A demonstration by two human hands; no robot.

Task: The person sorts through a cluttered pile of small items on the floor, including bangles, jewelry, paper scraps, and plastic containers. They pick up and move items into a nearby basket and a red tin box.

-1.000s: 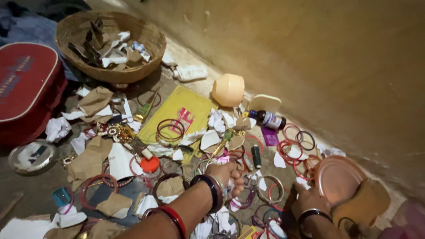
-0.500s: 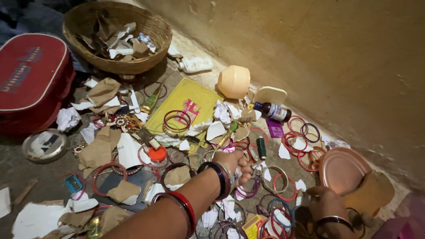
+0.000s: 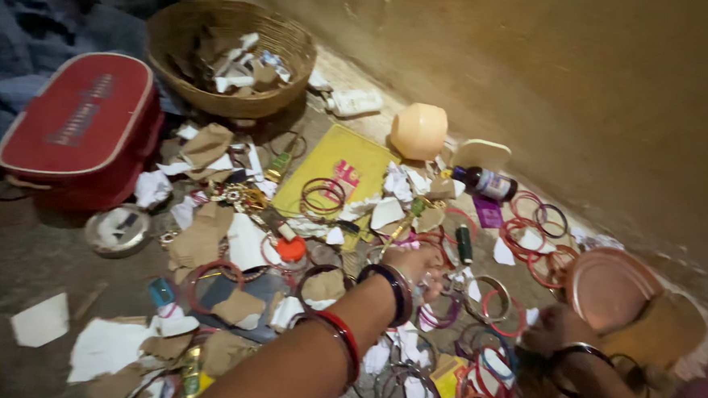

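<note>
Our left hand [image 3: 417,264] curled over bangles [image 3: 445,309] mid-floor, grip unclear; right hand [image 3: 555,331] closed among bangles beside copper plate [image 3: 608,287].

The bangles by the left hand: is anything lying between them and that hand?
Nothing visible does. The left hand already rests among the bangles; only torn paper scraps lie mixed in around them.

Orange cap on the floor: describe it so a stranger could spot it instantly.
Start at the red case on the left, then move right across the torn paper toward the yellow flat box. Short of the left hand lies the orange cap, the only solid bright-orange disc among thin open bangles.
</note>
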